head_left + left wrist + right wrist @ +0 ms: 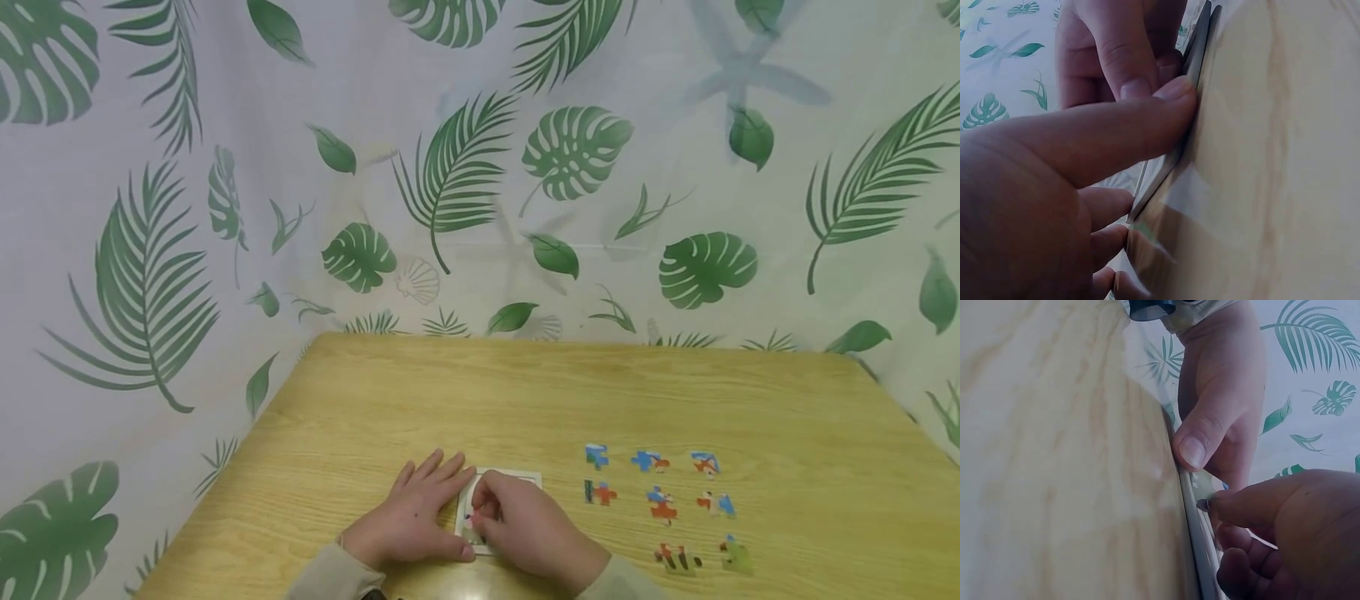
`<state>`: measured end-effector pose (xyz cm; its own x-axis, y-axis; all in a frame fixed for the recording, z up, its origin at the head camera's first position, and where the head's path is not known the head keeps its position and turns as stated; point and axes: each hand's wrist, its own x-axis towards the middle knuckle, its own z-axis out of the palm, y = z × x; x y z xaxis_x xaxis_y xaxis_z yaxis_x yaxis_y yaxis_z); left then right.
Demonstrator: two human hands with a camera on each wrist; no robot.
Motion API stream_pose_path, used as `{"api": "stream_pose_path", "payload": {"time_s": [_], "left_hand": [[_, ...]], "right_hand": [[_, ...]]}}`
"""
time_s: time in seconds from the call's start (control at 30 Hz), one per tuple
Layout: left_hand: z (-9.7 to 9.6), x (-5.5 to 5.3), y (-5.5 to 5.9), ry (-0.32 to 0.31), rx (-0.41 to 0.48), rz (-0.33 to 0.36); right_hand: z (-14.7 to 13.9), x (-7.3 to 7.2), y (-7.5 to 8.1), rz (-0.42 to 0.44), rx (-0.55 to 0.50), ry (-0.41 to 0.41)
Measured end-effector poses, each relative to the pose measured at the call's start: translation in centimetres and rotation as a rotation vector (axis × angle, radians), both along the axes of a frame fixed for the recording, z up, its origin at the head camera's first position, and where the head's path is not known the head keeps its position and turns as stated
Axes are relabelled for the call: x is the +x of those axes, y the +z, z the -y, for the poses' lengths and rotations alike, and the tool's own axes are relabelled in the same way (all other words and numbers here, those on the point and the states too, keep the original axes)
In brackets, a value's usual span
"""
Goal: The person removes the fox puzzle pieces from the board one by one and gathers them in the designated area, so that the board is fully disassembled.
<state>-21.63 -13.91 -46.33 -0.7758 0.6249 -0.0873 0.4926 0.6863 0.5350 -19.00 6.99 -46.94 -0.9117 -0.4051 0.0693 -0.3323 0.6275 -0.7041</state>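
A small white-bordered puzzle tray lies flat near the table's front edge, partly covered by both hands. My left hand rests along its left side with the fingers extended. In the left wrist view, the left thumb lies across the tray's near edge. Over the tray, my right hand has its fingers curled in and pinches a small jigsaw piece between thumb and forefinger, low over the tray's left part. The right wrist view shows the edge of that piece at the fingertips; its picture is mostly hidden.
To the right, several loose jigsaw pieces lie spread in rough rows, among them a blue and orange piece, a red one and a green one. Behind the wooden table hangs a leaf-print curtain.
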Motion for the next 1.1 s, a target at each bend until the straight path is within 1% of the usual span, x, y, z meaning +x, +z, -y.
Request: {"api": "stream_pose_path", "payload": {"time_s": [0.3,0.6,0.83,0.93,1.1], "left_hand": [[0.0,-0.1,0.0,-0.007,0.002,0.007],[0.2,-0.2,0.0,-0.003,-0.003,0.006],[0.4,-0.1,0.1,0.0,-0.018,0.014],[0.3,-0.1,0.2,-0.003,-0.011,0.021],[0.2,-0.1,0.2,-0.003,-0.012,0.037]], "right_hand": [[-0.2,0.2,0.3,0.006,-0.084,0.014],[-0.6,0.1,0.7,0.014,-0.105,0.003],[-1.0,0.1,1.2,0.013,-0.062,-0.023],[-1.6,0.0,1.3,0.027,-0.041,-0.041],[-2.9,-0.1,1.7,0.041,-0.013,-0.039]]}}
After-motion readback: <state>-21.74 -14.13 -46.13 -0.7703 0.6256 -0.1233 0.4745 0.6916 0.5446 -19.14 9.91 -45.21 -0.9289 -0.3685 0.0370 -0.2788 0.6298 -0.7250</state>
